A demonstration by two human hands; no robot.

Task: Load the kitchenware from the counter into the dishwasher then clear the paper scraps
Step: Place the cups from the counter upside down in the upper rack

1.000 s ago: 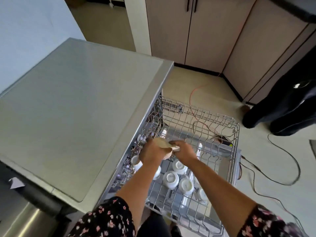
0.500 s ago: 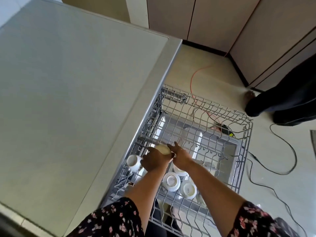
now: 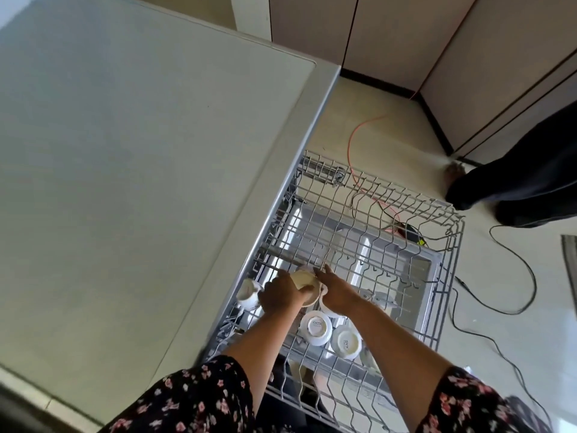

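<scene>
The wire dishwasher rack (image 3: 449,245) is pulled out beside the grey counter (image 3: 125,182). My left hand (image 3: 281,295) grips a cream bowl (image 3: 304,281) over the rack's near left part. My right hand (image 3: 335,290) rests against the bowl's right side, its index finger stretched forward to the wires. Two white bowls lie upside down just below the hands, one with a printed base (image 3: 315,327) and another (image 3: 346,342) to its right. A white cup (image 3: 248,293) lies at the rack's left edge.
Another person's dark trouser legs and foot (image 3: 512,185) stand on the floor right of the rack. Black cables (image 3: 515,260) and an orange cable (image 3: 356,135) trail over the floor. Beige cabinet doors (image 3: 390,35) line the far wall.
My view has tilted down and closer to the rack. Both hands have lowered the cream bowl nearer to the wires, and my right index finger has stretched out.
</scene>
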